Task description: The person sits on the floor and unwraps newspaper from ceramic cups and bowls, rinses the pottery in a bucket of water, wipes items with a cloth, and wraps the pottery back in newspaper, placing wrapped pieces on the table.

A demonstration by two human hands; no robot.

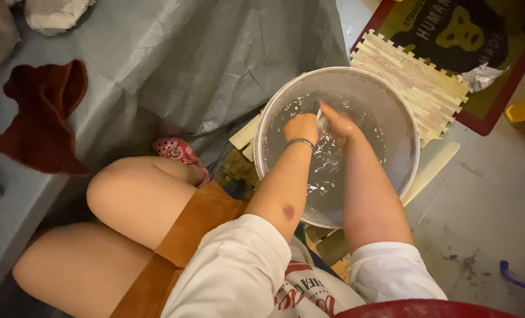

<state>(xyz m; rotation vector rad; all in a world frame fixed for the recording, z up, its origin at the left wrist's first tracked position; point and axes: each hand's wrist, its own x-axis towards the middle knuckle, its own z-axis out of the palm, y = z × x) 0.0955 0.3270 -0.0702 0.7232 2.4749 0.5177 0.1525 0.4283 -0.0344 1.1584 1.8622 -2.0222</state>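
Both hands are down in a white basin [405,112] of water at right of centre. The left hand [301,128], a thin bangle [299,141] on its wrist, is curled into a fist, and the right hand [339,122] is closed beside it. Between them shows a small pale scrap, the cloth [320,118], pinched by both; it looks like fabric, though ripples and glare blur it and most of it is hidden by the fingers. The fingertips of both hands cannot be seen.

The basin's near rim is covered by the forearms, and what lies under the water is hard to make out. The basin stands on pale interlocking mats [412,79], whose near part is hidden under it. Beyond them lies a dark red-edged rug [512,88], cut off by the top and right edges, with a crumpled bit of foil [480,75] on it.

To the left, a grey sheet [203,59] drapes over a low surface. A dark red cloth [41,115] lies on its far left. A patterned slipper [179,152] peeks out by the bent knee [121,191], mostly hidden. At top left, pale bundles are cut off by the frame. A purple curved thing [518,280] at the lower right is too cropped to identify.
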